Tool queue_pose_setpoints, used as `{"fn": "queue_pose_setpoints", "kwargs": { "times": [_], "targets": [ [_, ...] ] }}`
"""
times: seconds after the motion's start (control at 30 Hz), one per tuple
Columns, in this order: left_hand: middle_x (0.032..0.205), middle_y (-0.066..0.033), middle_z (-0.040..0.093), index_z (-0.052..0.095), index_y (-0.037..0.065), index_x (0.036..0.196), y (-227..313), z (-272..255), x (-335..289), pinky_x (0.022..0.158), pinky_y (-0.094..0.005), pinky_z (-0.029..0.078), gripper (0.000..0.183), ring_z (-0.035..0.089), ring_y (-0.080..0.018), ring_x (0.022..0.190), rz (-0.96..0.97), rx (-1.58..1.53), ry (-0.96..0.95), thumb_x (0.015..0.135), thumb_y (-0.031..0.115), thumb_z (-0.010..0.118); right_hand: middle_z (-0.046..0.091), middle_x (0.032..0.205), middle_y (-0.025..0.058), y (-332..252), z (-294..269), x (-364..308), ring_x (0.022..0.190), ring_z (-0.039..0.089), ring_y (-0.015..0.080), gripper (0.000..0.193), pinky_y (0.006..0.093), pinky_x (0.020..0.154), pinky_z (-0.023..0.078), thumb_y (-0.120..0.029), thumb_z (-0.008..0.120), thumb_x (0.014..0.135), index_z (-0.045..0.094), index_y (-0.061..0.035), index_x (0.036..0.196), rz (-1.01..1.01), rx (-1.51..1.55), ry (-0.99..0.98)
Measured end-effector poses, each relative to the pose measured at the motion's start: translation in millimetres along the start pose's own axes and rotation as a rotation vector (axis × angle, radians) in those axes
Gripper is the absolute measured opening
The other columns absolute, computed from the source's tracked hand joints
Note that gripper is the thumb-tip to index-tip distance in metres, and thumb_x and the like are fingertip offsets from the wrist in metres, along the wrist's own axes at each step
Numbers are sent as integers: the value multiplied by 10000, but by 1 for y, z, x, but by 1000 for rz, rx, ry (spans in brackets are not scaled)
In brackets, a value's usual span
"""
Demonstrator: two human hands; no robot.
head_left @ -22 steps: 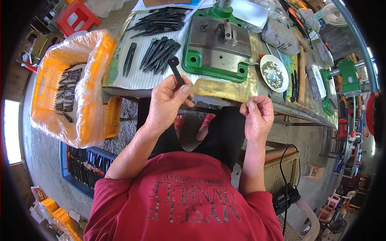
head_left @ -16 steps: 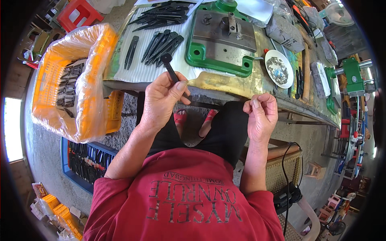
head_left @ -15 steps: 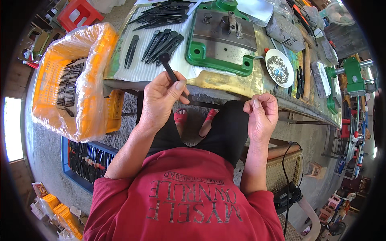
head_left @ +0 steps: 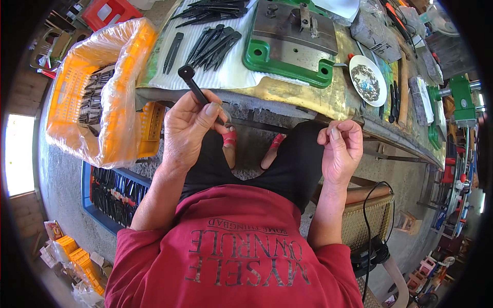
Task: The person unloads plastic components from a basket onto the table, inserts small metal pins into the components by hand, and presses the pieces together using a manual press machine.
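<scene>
My left hand (head_left: 186, 128) is closed round the lower part of a slim black bar-like piece (head_left: 192, 82). The piece slants up and leftward, its wider squared head uppermost. Thumb and fingers of my right hand (head_left: 341, 149) are pinched together in front of the table edge; anything between them is too small to make out. On the white foam sheet (head_left: 236, 77) beyond my left hand lies a group of similar black pieces (head_left: 215, 47), with a small pair (head_left: 173, 53) to its left and a larger heap (head_left: 213, 11) behind.
A green press base (head_left: 292, 74) with a steel plate stands mid-table. Right of it are a white dish (head_left: 380, 95) of small bits and a wooden-handled tool (head_left: 403, 97). At left, a plastic-lined yellow crate (head_left: 64, 97) holds dark metal pieces; a blue crate (head_left: 88, 200) sits below.
My left hand has moved slightly left and down with the black piece, which is tilted further left. My right hand keeps its pinch. The surroundings have shifted slightly in view.
</scene>
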State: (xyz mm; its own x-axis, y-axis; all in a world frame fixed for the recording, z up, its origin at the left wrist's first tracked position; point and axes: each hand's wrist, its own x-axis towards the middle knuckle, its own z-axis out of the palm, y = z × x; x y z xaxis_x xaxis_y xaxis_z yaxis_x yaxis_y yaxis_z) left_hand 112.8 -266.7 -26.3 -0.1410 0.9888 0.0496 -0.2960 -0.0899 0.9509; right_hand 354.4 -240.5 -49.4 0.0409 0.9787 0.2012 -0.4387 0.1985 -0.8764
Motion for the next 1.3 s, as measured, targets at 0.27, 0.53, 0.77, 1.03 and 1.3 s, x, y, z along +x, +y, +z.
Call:
{"fn": "queue_pose_setpoints", "kwargs": {
  "times": [0.27,0.53,0.77,1.03,1.3],
  "targets": [
    [772,-74,512,491,-4,912,-4,2,-4,527,-210,495,126,539,-140,695,16,-3,18,815,77,491,510,758,66,-5,-7,0,593,495,139,106,236,540,418,20,492,779,448,-33,859,-10,-21,-16],
    [773,-75,514,489,-9,919,-8,5,0,528,-210,497,138,541,-141,697,4,3,-1,812,79,497,503,756,72,-6,-14,-2,591,494,143,113,233,535,419,25,495,774,450,-29,863,-10,-33,-18],
    [765,-82,522,487,-19,920,-9,3,-2,530,-209,497,150,542,-138,690,1,31,-17,810,81,502,500,753,72,-4,-10,-3,590,493,144,110,231,532,416,24,495,774,448,-28,859,-9,-29,-34],
    [756,-86,525,486,-24,918,-11,-3,-3,530,-208,495,159,542,-136,681,-5,26,0,807,87,509,499,752,72,-1,-5,-4,593,488,141,117,238,532,422,33,496,769,448,-24,860,16,-33,-34],
    [759,-88,525,488,-25,919,-11,-1,-4,543,-220,498,155,542,-135,681,-6,14,-50,803,76,511,493,747,58,-12,-5,-4,600,492,132,120,236,534,422,21,508,767,461,-17,870,-28,-71,-22]
  ]
}}
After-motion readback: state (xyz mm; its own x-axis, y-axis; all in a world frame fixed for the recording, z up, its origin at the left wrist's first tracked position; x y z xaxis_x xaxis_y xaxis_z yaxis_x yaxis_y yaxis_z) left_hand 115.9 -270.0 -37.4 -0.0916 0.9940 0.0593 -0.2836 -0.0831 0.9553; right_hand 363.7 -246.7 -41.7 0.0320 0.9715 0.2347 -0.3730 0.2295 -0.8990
